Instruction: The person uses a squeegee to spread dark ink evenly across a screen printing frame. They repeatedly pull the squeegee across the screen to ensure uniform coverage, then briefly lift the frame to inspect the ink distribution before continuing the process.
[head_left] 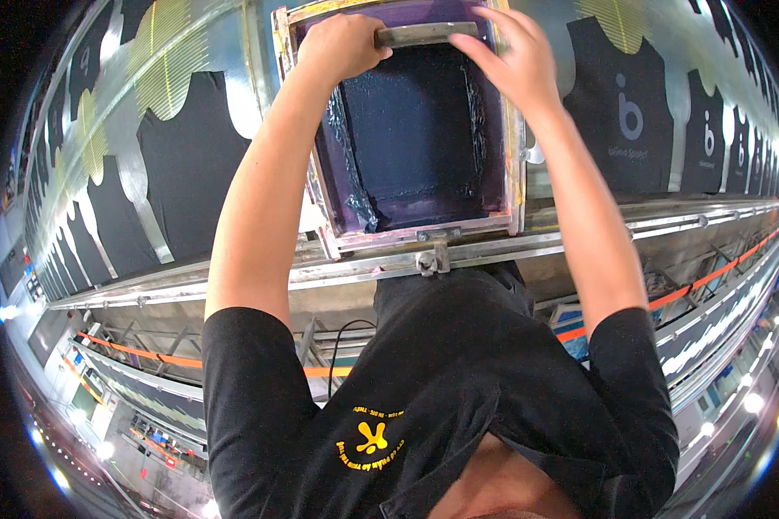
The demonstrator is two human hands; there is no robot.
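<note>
A long squeegee (415,35) lies crosswise near the far end of a screen-printing frame (515,186). Its left end is gripped by my left hand (344,45), with the fingers wrapped round it. Around the right end is my right hand (519,62), slightly blurred, its fingers spread and its thumb against the squeegee's near side. Dark ink (411,130) covers the middle of the screen, with thick ridges along the left and right sides. The frame's corners are smeared with paint, and a metal clamp (433,253) sits at its near edge.
A metal rail (320,275) runs along the table's near edge. Left of the frame lie plain black garment pieces (190,169); to the right, black pieces (619,112) carry a printed grey emblem. Another long table with an orange rail (147,350) stands behind me.
</note>
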